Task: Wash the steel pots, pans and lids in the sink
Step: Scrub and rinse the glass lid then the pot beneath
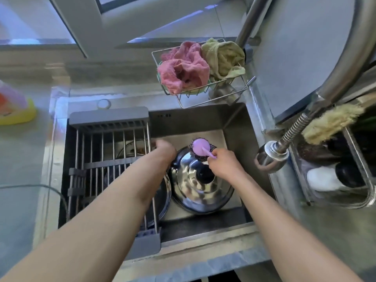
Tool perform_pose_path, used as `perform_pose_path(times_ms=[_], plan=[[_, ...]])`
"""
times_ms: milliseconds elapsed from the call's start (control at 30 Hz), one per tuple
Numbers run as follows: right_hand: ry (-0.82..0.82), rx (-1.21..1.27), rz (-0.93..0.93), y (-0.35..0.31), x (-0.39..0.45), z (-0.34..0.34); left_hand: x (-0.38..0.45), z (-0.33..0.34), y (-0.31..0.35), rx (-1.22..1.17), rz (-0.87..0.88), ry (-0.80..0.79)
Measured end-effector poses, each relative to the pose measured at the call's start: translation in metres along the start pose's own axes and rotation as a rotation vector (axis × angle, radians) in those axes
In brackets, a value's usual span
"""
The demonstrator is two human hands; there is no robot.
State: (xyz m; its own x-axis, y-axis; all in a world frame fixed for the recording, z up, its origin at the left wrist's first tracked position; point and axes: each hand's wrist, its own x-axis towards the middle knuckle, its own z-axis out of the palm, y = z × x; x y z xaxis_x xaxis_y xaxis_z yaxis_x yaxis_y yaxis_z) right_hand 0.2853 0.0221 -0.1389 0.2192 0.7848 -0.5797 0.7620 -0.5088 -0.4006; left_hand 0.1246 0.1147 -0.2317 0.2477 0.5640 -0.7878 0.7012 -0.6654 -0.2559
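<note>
Steel lid (200,183), drying rack (109,159) beside, faucet (272,157) right

No text, label or number can be read; the yellow-based container (14,110), far left of the left hand (162,149), perhaps bears print, too blurred.

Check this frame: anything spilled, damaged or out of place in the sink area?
Nothing stands out. The steel lid sits tilted in the sink, held by the left hand, while the right hand works the purple-handled scrubber on it.
</note>
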Motion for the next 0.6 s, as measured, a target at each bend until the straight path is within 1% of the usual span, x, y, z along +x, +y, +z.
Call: perform_pose_path(times_ms=[100,133,167,200,267,367,467,600], plan=[[-0.001,0.025,0.006,0.012,0.009,0.005,0.021,0.002,-0.002,0.142,0.030,-0.150],[-0.003,0.031,0.010,0.015,0.011,0.007,0.024,0.003,-0.003,0.183,0.054,-0.184],[-0.004,0.033,0.010,0.018,0.012,0.007,0.025,0.002,-0.004,0.172,0.093,-0.194],[-0.008,0.031,0.007,0.020,0.013,0.008,0.028,0.004,-0.005,0.145,0.127,-0.177],[-0.016,0.008,-0.005,0.022,0.015,0.009,0.032,0.004,-0.004,0.068,0.119,-0.124],[-0.018,-0.003,-0.008,0.024,0.019,0.014,0.040,0.007,0.002,0.108,0.116,-0.119],[-0.024,0.042,0.015,0.025,0.021,0.015,0.042,0.010,0.005,0.065,0.090,-0.119],[-0.017,0.038,0.003,0.027,0.022,0.011,0.042,0.008,0.005,0.036,0.092,-0.034]])
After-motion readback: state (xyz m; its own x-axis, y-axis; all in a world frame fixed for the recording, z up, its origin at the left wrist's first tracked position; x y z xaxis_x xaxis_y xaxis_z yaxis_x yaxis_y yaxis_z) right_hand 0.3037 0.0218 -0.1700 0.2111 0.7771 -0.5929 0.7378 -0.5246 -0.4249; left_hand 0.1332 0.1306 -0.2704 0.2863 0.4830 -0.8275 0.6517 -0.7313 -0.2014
